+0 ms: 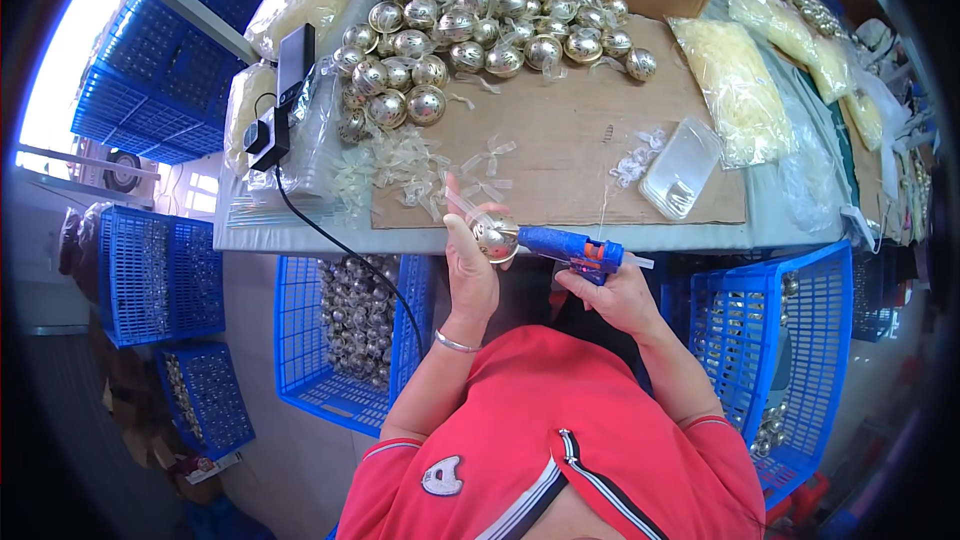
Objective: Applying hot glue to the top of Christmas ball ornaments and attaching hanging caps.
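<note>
Silver and shiny, the ball ornament (495,238) is sitting in the left hand (470,265), fingers clamped around it just off the near edge of the counter (640,237). A clear ribbon loop (462,202) is poking up from its top between thumb and forefinger. The right hand (618,295) is gripping the blue glue gun (565,245), fingers wrapped on the handle, nozzle pointing left and touching, or all but touching, the ball.

To my eye, gluing is the step in hand, and doing it well means keeping the ball steady, putting a small dot right at the ribbon's base, and keeping fingertips off the hot tip.

Out from there, a cardboard sheet (560,150) is covering the counter, loose ribbon bows (410,165) are lying scattered on it, and a heap of silver balls (480,25) is piling up at the far side. Bags of pale filling (735,90) are lying to the right. Blue baskets (760,340) are standing on both sides below, with more balls inside them.
</note>
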The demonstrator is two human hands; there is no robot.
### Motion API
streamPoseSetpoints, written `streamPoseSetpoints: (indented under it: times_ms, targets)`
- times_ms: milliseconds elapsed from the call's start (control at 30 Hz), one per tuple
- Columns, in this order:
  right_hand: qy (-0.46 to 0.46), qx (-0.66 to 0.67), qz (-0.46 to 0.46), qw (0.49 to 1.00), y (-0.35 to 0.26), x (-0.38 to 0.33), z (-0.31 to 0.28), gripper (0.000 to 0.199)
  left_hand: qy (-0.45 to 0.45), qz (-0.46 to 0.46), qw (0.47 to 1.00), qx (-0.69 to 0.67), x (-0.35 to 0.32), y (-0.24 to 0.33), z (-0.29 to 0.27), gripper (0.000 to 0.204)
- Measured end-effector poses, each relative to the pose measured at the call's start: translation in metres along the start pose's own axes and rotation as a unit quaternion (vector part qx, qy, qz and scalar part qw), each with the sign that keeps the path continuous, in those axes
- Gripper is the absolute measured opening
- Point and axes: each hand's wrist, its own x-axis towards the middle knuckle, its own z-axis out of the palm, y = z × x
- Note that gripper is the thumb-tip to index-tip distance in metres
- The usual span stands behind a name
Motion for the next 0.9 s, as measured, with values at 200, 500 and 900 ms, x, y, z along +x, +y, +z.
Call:
streamPoseSetpoints:
  times_ms: [200, 500, 900]
  targets:
    - [0.008, 0.024, 0.056, 0.998, 0.000, 0.003, -0.003, 0.033, 0.000, -0.005, 1.000, -0.003, 0.007, -0.003, 0.004, 0.066]
    - [-0.036, 0.154, 0.044, 0.986, -0.011, 0.007, -0.016, 0.036, 0.040, 0.018, 0.999, -0.030, 0.000, 0.000, -0.001, 0.064]
    - [0.279, 0.129, -0.088, 0.947, 0.045, 0.036, -0.132, 0.030, 0.005, 0.041, 0.999, -0.002, 0.002, 0.014, -0.016, 0.068]
